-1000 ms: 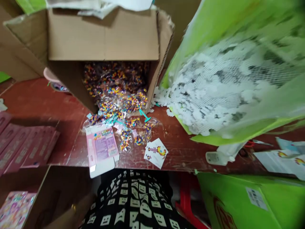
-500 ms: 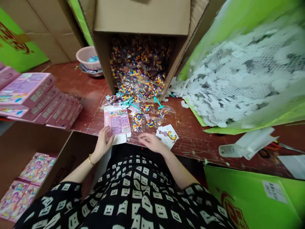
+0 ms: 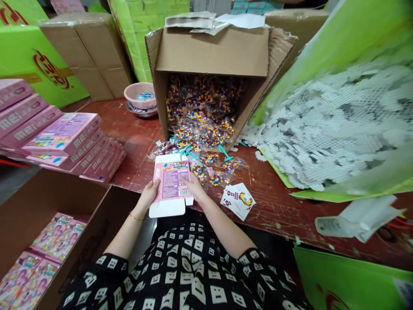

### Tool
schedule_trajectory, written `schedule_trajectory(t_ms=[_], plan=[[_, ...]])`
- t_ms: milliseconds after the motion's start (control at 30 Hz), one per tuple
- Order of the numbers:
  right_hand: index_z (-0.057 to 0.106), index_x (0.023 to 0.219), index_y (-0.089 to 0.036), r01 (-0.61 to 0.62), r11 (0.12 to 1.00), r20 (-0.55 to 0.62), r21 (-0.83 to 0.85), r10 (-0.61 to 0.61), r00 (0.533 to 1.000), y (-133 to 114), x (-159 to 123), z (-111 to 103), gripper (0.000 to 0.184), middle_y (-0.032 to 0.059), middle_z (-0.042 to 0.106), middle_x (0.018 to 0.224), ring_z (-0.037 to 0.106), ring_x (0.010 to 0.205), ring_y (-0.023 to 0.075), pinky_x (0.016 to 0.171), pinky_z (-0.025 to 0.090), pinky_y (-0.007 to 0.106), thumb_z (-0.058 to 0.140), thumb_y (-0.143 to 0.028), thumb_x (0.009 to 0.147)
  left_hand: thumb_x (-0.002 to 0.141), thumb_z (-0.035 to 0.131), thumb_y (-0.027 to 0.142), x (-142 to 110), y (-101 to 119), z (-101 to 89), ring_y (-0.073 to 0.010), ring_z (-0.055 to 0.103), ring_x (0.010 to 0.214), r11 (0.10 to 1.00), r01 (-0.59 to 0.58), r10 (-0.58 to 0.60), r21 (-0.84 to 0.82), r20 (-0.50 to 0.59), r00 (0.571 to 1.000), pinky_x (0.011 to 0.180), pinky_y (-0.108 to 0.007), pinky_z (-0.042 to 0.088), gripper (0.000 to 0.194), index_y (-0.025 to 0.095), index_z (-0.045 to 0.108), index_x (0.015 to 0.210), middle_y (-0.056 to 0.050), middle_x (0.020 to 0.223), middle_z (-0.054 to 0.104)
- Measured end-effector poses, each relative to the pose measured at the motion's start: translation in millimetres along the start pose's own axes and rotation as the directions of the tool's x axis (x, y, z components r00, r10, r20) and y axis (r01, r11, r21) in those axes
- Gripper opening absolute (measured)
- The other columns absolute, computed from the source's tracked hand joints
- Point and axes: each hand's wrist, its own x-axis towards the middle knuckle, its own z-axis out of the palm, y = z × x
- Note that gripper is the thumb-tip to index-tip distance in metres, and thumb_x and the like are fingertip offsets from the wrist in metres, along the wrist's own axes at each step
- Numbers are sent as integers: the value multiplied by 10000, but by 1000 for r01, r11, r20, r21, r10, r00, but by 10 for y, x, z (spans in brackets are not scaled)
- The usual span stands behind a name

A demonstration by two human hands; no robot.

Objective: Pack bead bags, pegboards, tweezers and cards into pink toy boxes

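Note:
Between my two hands is a pink cardboard box point(image 3: 171, 183), its white end flap open toward me. My left hand point(image 3: 149, 196) grips its left edge, and my right hand point(image 3: 194, 188) closes on its right edge with the thumb on the printed face. Just beyond the box lie clear bags of colourful small beads point(image 3: 213, 177), with turquoise plastic pieces point(image 3: 225, 153) among them. White cards with a pixel pattern point(image 3: 239, 200) rest on the table to the right of my right hand.
A carton point(image 3: 213, 51) full of bead bags stands open ahead. Stacked pink boxes point(image 3: 64, 133) are on the left, above a carton point(image 3: 93, 224) holding more boxes. A pink bowl point(image 3: 130, 92) sits behind. White perforated pieces point(image 3: 309, 137) fill a green bag at right.
My right hand has moved left from beside the cards and taken hold of the box's right edge. The box is now held in both hands, and the view has tilted up.

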Motion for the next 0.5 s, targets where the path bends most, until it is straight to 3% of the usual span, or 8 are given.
schedule_trajectory(t_ms=[67, 133, 200, 267, 300, 367, 433, 500], plan=[[454, 1344, -138, 171, 973, -120, -156, -191, 974, -57, -208, -112, 495, 175, 612, 1266, 593, 1187, 282, 1043, 467, 493, 567, -312, 894, 876, 592, 533, -150, 63, 80, -227, 635, 707, 990, -99, 97, 98, 17, 995, 680, -333, 509, 420, 126, 642, 966, -89, 787, 704], [418, 1387, -121, 368, 835, -183, -409, -470, 863, -199, -384, -267, 591, 214, 515, 1380, 460, 1339, 314, 1141, 351, 536, 611, -347, 876, 889, 563, 548, -358, 201, 161, -185, 578, 644, 911, -275, 258, 307, 93, 962, 622, -276, 455, 414, 142, 644, 896, -38, 714, 663], [462, 1368, -134, 506, 642, -87, -576, -664, 743, -417, -510, -452, 595, 206, 505, 1386, 419, 1366, 318, 1168, 310, 537, 652, -386, 864, 923, 523, 512, -582, 407, 236, -148, 517, 583, 753, -460, 383, 470, 255, 888, 571, -241, 396, 392, 155, 618, 792, -4, 641, 601], [549, 1285, -159, 588, 552, 20, -591, -718, 695, -668, -605, -646, 532, 172, 590, 1274, 534, 1238, 297, 1091, 421, 492, 683, -431, 848, 968, 471, 454, -777, 635, 299, -130, 506, 567, 591, -621, 452, 515, 426, 784, 559, -226, 374, 394, 160, 595, 736, -1, 637, 584], [599, 1211, -167, 602, 560, 46, -570, -709, 703, -787, -652, -740, 479, 147, 639, 1181, 597, 1126, 275, 1011, 491, 450, 697, -448, 836, 987, 451, 429, -853, 737, 325, -128, 520, 569, 514, -681, 475, 522, 487, 733, 560, -222, 376, 392, 162, 603, 745, -7, 655, 599], [676, 1010, -168, 569, 639, 82, -518, -625, 776, -978, -758, -912, 354, 93, 701, 961, 659, 876, 219, 812, 569, 349, 708, -465, 819, 1016, 423, 402, -959, 883, 373, -131, 568, 581, 369, -755, 526, 542, 548, 651, 568, -218, 397, 367, 166, 644, 842, -18, 700, 644], [706, 848, -168, 487, 733, 167, -475, -468, 868, -1081, -870, -1053, 306, 46, 707, 761, 647, 669, 173, 644, 567, 276, 696, -472, 815, 1025, 422, 416, -1013, 946, 426, -139, 623, 598, 252, -801, 580, 543, 578, 574, 578, -217, 431, 340, 175, 661, 1007, -25, 747, 692], [731, 770, -172, 428, 775, 239, -464, -356, 903, -1099, -962, -1154, 338, 34, 702, 650, 631, 564, 168, 553, 556, 263, 672, -503, 811, 1032, 414, 407, -1039, 948, 493, -146, 671, 650, 126, -845, 628, 519, 618, 473, 648, -226, 487, 338, 191, 622, 1189, -26, 803, 726]])
